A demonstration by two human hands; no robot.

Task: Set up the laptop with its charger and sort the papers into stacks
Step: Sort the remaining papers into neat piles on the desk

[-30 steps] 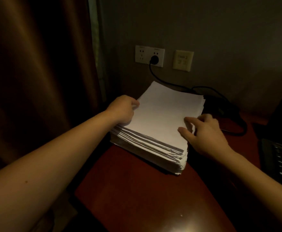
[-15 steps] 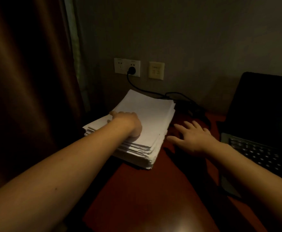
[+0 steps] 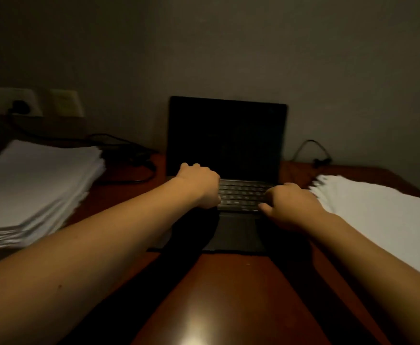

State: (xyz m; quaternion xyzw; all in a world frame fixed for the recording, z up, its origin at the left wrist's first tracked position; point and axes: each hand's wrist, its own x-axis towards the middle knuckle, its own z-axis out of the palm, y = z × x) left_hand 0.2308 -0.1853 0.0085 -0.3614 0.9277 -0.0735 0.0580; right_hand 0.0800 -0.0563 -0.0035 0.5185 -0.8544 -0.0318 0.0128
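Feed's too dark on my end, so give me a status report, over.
Left hand curled at left edge of laptop, grip unclear; right hand on keyboard. Laptop open, screen dark. Left paper stack, right paper stack flank it. Nothing blocking.

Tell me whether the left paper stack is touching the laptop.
Apart. The head view shows bare red desk and a black cable lying between the left paper stack and the laptop.
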